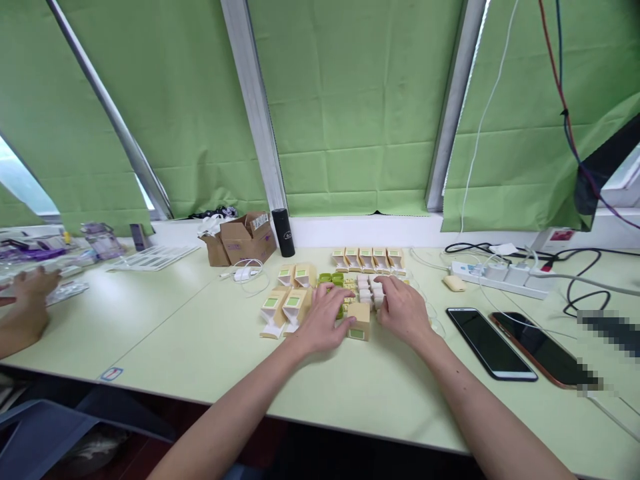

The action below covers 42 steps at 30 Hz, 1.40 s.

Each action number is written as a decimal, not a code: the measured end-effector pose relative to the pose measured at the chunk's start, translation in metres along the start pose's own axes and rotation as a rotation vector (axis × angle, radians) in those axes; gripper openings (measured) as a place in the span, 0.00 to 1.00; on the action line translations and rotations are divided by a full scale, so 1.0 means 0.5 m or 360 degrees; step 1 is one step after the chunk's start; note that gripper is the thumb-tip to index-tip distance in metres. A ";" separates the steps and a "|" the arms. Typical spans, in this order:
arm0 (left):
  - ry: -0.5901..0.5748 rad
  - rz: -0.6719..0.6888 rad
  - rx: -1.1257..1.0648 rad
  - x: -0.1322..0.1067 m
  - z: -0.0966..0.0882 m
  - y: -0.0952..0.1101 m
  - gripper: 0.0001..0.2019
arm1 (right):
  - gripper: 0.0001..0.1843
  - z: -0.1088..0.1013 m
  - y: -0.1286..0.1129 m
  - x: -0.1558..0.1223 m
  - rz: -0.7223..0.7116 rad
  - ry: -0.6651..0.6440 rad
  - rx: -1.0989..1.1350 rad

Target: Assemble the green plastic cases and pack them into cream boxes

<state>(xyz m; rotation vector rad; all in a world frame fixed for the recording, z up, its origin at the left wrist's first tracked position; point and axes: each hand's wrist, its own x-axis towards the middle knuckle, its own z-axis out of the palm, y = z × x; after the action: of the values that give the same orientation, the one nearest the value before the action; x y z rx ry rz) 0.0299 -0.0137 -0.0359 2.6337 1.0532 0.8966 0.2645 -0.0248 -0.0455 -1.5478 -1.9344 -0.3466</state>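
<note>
A small tan cardboard box (359, 321) with a green label stands on the table between my hands. My left hand (327, 319) is open, its thumb touching the left side of this box and its fingers spread over small green pieces (332, 277). My right hand (403, 308) is bent at the right edge of the small white pieces (363, 288), index finger and thumb curled; what lies between them is hidden. Pale yellow pieces (349, 285) sit between the green and white ones. Left of my left hand stand several open cartons (273, 304) with flaps out.
Behind the pieces is a row of open cartons (367, 260). To the right lie two phones (493, 343), a power strip (520, 279) and cables. A black cylinder (283, 233) and a brown cardboard box (247, 240) stand at the back. Another person's hand (33, 293) is at far left.
</note>
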 end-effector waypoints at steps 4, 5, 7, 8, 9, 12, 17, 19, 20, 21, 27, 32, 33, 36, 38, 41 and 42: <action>-0.0162 0.0032 0.0086 0.012 -0.005 0.025 0.27 | 0.27 -0.002 -0.005 0.000 0.0018 0.0001 0.0006; -0.0190 0.0046 0.0109 0.016 -0.007 0.028 0.27 | 0.27 -0.002 -0.007 0.000 0.0018 0.0000 0.0006; -0.0245 0.0092 0.0144 0.024 -0.012 0.031 0.27 | 0.26 -0.003 -0.008 0.000 0.0015 -0.0013 0.0010; -0.0276 0.0119 0.0159 0.029 -0.014 0.031 0.26 | 0.27 -0.002 -0.009 0.000 0.0015 -0.0022 0.0017; -0.0311 0.0144 0.0175 0.035 -0.016 0.031 0.25 | 0.27 -0.002 -0.009 -0.001 0.0017 -0.0030 0.0026; -0.0409 0.0183 0.0245 0.054 -0.021 0.029 0.23 | 0.27 0.001 -0.009 -0.001 0.0025 -0.0035 0.0046; -0.0556 0.0259 0.0268 0.094 -0.032 0.032 0.15 | 0.28 0.008 -0.005 -0.002 0.0014 0.0011 0.0053; -0.0608 0.0262 0.0263 0.115 -0.048 0.031 0.10 | 0.27 0.009 -0.003 -0.002 0.0010 0.0027 0.0059; -0.0629 0.0242 0.0264 0.129 -0.060 0.027 0.09 | 0.26 0.010 -0.003 -0.002 0.0011 0.0029 0.0061; -0.0632 0.0217 0.0258 0.144 -0.074 0.020 0.09 | 0.26 0.009 -0.003 -0.002 0.0014 0.0029 0.0061; -0.0538 -0.0089 0.0267 0.267 -0.158 -0.092 0.21 | 0.27 0.003 -0.010 -0.002 0.0030 0.0016 0.0059; -0.0350 -0.0303 0.0549 0.327 -0.166 -0.216 0.23 | 0.27 0.003 -0.016 -0.004 0.0032 -0.0027 0.0066; -0.0345 -0.0330 0.0572 0.330 -0.160 -0.235 0.23 | 0.27 0.003 -0.016 -0.004 0.0028 -0.0030 0.0064; -0.0332 -0.0423 0.0648 0.332 -0.132 -0.279 0.24 | 0.27 0.003 -0.017 -0.005 0.0011 -0.0031 0.0051; -0.0328 -0.0490 0.0704 0.331 -0.110 -0.297 0.24 | 0.26 0.002 -0.018 -0.005 0.0007 -0.0034 0.0042; -0.0383 -0.0555 0.0779 0.332 -0.078 -0.316 0.23 | 0.26 0.000 -0.021 -0.006 0.0014 -0.0057 0.0033; -0.0406 -0.0568 0.0803 0.333 -0.068 -0.320 0.22 | 0.26 0.000 -0.022 -0.006 0.0016 -0.0066 0.0032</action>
<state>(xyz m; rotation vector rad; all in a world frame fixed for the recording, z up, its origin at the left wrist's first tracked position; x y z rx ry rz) 0.0135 0.2141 0.0126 2.6810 1.7823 0.2302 0.2546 -0.0301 -0.0452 -1.5628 -1.9551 -0.2922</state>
